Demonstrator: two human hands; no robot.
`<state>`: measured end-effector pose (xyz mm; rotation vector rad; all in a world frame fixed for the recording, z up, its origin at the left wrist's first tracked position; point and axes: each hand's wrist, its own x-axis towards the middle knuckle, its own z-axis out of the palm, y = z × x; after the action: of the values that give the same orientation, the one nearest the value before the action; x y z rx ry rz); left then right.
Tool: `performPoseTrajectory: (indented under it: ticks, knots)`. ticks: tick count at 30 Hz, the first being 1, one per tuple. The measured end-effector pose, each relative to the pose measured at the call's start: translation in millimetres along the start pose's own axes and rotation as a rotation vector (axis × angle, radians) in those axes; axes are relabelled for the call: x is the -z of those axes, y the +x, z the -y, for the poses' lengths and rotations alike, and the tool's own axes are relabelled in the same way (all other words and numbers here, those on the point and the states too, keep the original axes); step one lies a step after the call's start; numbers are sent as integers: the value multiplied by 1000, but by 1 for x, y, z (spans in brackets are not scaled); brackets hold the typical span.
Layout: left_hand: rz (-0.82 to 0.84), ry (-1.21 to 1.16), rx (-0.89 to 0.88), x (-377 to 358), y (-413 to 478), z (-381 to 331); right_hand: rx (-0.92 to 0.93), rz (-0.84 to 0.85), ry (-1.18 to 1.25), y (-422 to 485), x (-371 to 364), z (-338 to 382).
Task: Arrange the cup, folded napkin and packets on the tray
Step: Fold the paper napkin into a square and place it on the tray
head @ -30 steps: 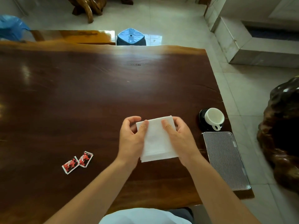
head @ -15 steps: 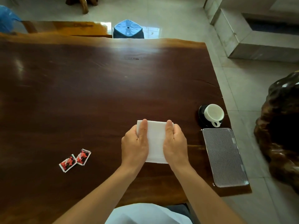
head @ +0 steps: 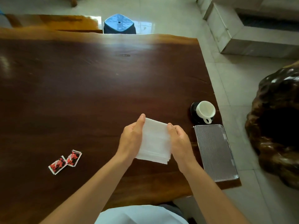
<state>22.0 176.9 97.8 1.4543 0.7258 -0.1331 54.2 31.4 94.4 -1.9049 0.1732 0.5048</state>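
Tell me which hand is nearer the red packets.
Left. The left hand grips the napkin's left edge, on the side facing the red packets; the right hand grips the opposite edge, beside the tray.

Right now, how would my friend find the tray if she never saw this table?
Start at the big dark wooden table and go to its near right corner. The tray lies flat there, right of the hands holding the white napkin and just in front of the white cup on its black saucer. It is the only silvery, ribbed rectangle, and nothing is on it.
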Motion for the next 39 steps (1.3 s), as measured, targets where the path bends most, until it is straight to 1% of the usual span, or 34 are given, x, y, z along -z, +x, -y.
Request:
performPoseTrajectory:
  ticks: [2,4,8,13,17,19,21,25,28,30,34,37,39]
  knots:
    - [88,1,45,-7,-3,-1,-90,22,60,-3,3,-5]
    - [159,37,33,-20,-6,4,-141,0,91,-8,4,-8]
    - [148,143,-11,-56,-16,18,-178,-138,76,-14,21,-22]
    - [192,109,55,-102,-22,15,-76,-222,-41,-2,76,-41]
    - [314,93,125,-146,-22,7,-56,-201,-32,13,129,-57]
    - [341,56,191,-170,-21,6,-41,-183,-42,23,157,-67]
    - [351,27,282,-198,-19,7,-30,-163,-102,36,185,-76]
    - [281,-41,392,-254,-6,24,47,-158,-210,68,227,-95]
    - [218,-171,460,-290,5,47,45,-119,-294,93,248,-123]
    - [145,-185,453,-312,14,61,29,-101,-327,108,257,-144]
    - [-89,47,306,-349,34,84,-35,-42,-379,134,266,-170]
    - [-141,81,278,-362,58,88,-116,-26,-304,164,265,-179]
    - [-117,75,314,-363,80,91,-197,18,-214,185,267,-184]
